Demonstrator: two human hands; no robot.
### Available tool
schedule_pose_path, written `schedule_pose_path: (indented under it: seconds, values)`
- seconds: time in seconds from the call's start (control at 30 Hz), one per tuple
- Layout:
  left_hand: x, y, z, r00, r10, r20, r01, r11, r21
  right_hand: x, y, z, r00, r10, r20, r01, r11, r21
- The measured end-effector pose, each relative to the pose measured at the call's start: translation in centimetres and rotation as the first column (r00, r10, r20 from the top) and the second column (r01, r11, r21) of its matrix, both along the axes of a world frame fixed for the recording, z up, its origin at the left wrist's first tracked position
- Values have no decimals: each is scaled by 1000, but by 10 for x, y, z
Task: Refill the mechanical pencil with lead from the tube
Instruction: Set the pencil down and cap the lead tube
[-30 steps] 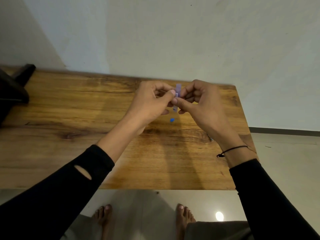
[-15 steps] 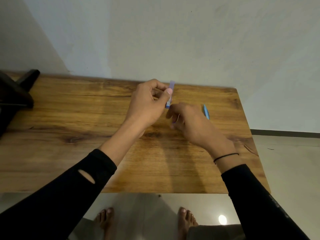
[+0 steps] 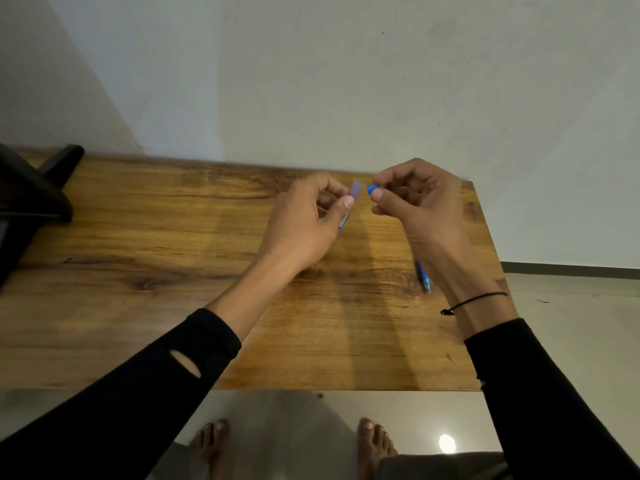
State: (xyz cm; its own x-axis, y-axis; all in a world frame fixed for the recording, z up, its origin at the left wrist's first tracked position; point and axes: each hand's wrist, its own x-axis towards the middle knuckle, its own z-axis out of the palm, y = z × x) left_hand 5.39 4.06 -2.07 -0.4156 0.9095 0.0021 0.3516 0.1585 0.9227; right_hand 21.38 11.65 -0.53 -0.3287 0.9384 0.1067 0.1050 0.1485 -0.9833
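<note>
Both grips are closed: the left hand (image 3: 298, 230) pinches the lead tube (image 3: 349, 206) upright above the bench (image 3: 138, 271), while the right hand (image 3: 419, 206), low by the bench half a second ago, now holds a small blue cap (image 3: 371, 188) just right of the tube's top. The pencil (image 3: 424, 277) lies on the bench right of the tube, so lead could likely be tipped out next.

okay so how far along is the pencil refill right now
Done: the blue cap is off the lead tube, pinched in the right hand just beside the tube's open end. In hand: the left hand holds the tube upright. Left: the mechanical pencil lies untouched on the table, so no lead has gone in yet.
</note>
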Motion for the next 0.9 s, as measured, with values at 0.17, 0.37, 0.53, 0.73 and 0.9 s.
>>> schedule_pose_path:
  seconds: [0.17, 0.37, 0.53, 0.73, 0.9]
  values:
    - [4, -3, 0, 995, -49, -91, 51, 999, 17, -1, -3, 3, 999, 10, -53, -12, 1000, -26]
    - [4, -5, -1, 988, -64, -138, 65, 998, 3, 1, -2, 5, 996, 81, 26, -81, 997, 10]
    - [5, -6, -2, 972, -69, -224, 66, 998, -18, 6, 3, 4, 967, 116, 228, -135, 989, 68]
    - [8, -10, 2, 934, -96, -345, 85, 995, -47, 15, 11, 9, 848, 156, 506, -255, 958, 133]
    - [7, -10, 0, 933, -127, -338, 113, 992, -60, 16, 7, 10, 877, 140, 459, -228, 963, 143]
